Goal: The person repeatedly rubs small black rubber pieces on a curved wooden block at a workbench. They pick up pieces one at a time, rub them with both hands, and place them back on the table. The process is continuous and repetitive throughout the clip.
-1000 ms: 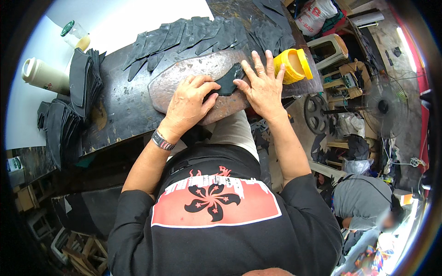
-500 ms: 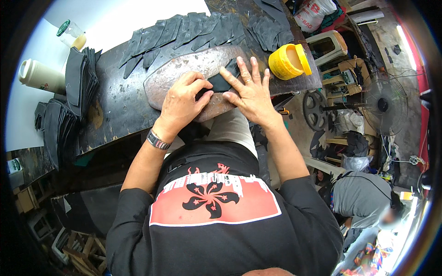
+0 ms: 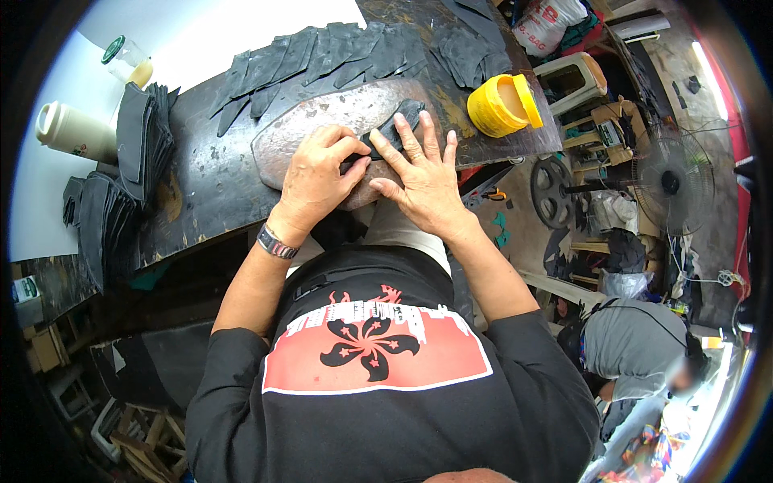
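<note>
Head view, black piece (image 3: 389,129): upper centre, on the brown slab (image 3: 298,121).
Left grip (image 3: 318,169): my fingertips pinch its lower-left end; slackness could let it skew.
Right grip (image 3: 423,173): spread over it, clasping nothing; pressing unevenly, I might crease it.
Yellow tub (image 3: 493,109): upper right; a careless swing could spill it.

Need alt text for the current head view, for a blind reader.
A person's left hand holds the edge of a black piece on a worn slab, while the right hand lies spread over it. More black pieces overlap beyond the slab; a yellow tub sits to the right.
</note>
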A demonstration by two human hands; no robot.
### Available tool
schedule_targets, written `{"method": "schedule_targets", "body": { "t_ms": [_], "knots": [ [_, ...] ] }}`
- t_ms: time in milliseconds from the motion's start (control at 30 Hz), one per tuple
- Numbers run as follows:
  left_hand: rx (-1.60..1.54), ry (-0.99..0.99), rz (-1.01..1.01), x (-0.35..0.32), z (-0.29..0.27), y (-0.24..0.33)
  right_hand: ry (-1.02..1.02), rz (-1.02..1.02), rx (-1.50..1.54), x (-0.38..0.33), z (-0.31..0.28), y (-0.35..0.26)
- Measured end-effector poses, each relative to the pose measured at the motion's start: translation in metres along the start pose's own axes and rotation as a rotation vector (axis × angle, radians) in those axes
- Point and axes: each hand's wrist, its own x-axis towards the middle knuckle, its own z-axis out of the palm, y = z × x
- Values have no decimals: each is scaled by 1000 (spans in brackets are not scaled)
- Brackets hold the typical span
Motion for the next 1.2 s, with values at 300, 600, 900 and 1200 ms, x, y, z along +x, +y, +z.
{"method": "schedule_targets", "body": {
  "t_ms": [300,600,900,1200],
  "knots": [
    [-125,3,-163,-2,0,0,49,23,-107,8,-1,-7],
    [-202,-226,-95,28,-32,-21,56,-22,-65,4,3,-24],
    [-147,-491,114,77,-14,-62,55,-56,-73,5,-1,-27],
    [-112,-510,243,72,-13,-67,4,-43,-18,2,-2,-32]
  ]
}}
